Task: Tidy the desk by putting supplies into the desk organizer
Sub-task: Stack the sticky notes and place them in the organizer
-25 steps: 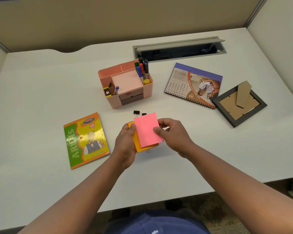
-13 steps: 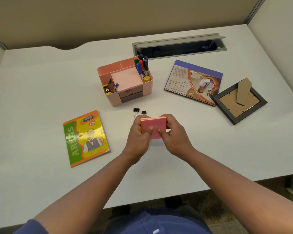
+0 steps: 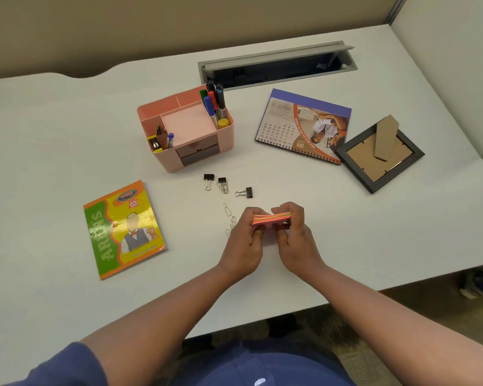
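Presently, the sticky-note stack is pinched edgewise by the fingers of the left hand and right hand. Edges should be squared before it is lowered flat into the pink desk organizer.

The sticky notes show only their front edge; the rest sits hidden behind the fingers of the left hand and right hand, which also cover part of the paper clips. The small things in the organizer's left compartment are too small to identify, and its drawers hide their contents. The calendar's print is too fine to read.
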{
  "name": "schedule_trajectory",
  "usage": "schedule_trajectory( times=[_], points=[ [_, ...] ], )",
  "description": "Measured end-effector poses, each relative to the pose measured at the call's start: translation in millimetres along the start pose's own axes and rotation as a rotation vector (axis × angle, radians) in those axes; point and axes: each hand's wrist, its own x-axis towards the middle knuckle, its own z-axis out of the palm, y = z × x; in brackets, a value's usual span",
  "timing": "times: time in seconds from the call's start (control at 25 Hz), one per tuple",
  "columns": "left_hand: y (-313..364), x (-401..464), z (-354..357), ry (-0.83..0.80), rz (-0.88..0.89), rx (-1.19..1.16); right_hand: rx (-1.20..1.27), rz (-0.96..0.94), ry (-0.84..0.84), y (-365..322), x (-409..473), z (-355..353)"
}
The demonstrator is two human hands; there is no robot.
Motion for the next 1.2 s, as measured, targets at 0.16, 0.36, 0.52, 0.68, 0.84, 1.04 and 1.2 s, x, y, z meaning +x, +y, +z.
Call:
schedule_trajectory(
  times=[0.16, 0.36, 0.52, 0.68, 0.84, 1.04, 1.2],
  points=[
    [0.6, 2.1, 6.8, 0.035, -0.025, -0.07, -0.006, -0.048, -0.029, -1.0, -2.5, 2.3],
    [-2.8, -1.2, 9.5, 0.018, -0.043, 0.002, -0.036, -0.072, -0.031, 2.7, -4.9, 0.5],
    [-5.8, -0.2, 7.6, -0.007, -0.069, 0.079, -0.059, -0.07, -0.048, 2.4, -4.4, -2.3],
    [-2.6, -0.2, 1.0, -0.01, -0.07, 0.137, -0.015, -0.045, -0.047, 3.4, 0.2, -7.0],
    [14.5, 10.2, -15.2, 0.078, -0.059, 0.019, 0.082, -0.014, -0.038, -14.4, 18.9, -19.4],
    [36.9, 37.8, -52.0, 0.012, -0.115, -0.084, 0.236, -0.01, -0.048, -45.3, 50.6, -27.2],
    [56.1, 48.1, -82.5, 0.015, -0.086, 0.003, 0.323, 0.006, -0.084, -74.7, 72.9, -30.6]
  ],
)
